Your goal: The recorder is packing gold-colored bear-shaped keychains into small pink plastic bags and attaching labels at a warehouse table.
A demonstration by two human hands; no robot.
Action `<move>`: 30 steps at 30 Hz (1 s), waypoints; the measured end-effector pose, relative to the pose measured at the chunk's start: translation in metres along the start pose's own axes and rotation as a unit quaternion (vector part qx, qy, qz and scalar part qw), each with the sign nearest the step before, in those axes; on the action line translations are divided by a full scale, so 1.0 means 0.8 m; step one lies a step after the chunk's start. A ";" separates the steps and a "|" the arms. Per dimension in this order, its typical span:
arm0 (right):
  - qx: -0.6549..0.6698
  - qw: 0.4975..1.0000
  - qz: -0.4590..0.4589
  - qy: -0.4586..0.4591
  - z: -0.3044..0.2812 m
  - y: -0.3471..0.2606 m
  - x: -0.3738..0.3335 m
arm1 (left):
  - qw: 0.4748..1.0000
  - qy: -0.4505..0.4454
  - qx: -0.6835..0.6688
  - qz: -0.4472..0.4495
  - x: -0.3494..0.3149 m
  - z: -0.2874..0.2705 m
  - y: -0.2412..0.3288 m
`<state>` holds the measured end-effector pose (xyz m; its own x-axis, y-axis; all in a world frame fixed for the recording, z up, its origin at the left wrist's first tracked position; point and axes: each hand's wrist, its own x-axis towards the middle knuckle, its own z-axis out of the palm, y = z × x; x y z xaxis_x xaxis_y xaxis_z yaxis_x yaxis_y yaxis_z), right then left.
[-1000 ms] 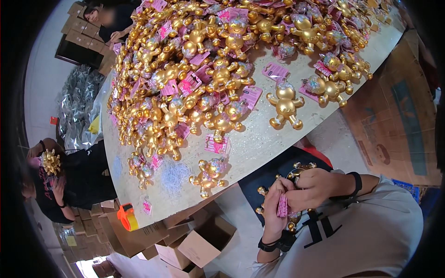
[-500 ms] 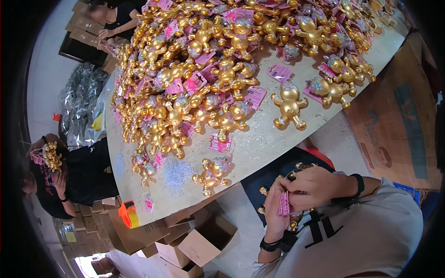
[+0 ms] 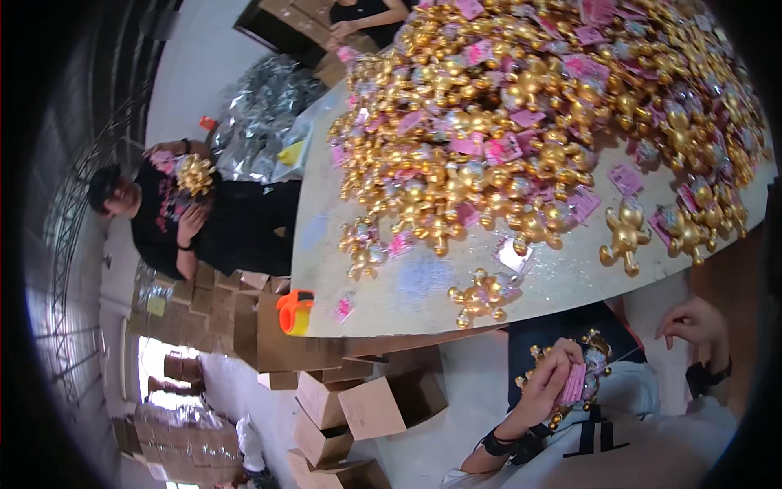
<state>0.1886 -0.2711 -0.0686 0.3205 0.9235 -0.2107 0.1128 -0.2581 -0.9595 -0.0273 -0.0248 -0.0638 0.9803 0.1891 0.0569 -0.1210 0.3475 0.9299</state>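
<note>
My left hand [image 3: 547, 383] is closed around a bunch of gold bear keychains [image 3: 597, 352] over my lap. Their pink cards [image 3: 573, 383] are stacked together beside its fingers, and gold limbs stick out on both sides. Away to the right, my right hand [image 3: 694, 324] hangs in the air with its fingers bent and apart; nothing shows between them. A single gold bear keychain [image 3: 481, 297] lies near the table edge, and another [image 3: 626, 235] lies farther right with its pink card above it.
A large heap of gold keychains [image 3: 456, 163] covers much of the table [image 3: 375, 314]. An orange and yellow tape dispenser [image 3: 295, 312] sits at the table corner, near a pile of thin pale bands [image 3: 425, 275]. Open cardboard boxes [image 3: 371, 410] stand below. A co-worker [image 3: 167, 204] holds a gold bunch.
My right hand has left the bunch and moved out to the right. My left hand keeps hold of the keychains. The view has swung left, showing more of the room.
</note>
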 end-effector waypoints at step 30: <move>0.124 0.976 -0.066 0.168 0.032 0.015 -0.005 | 0.961 -0.096 0.259 -0.009 -0.003 0.015 0.030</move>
<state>0.1647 -0.2705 -0.0839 0.6142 0.7876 -0.0492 -0.0439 -0.0282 -0.9986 -0.0305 -0.0278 -0.0374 0.9982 -0.0022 0.0594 -0.0590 -0.1637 0.9847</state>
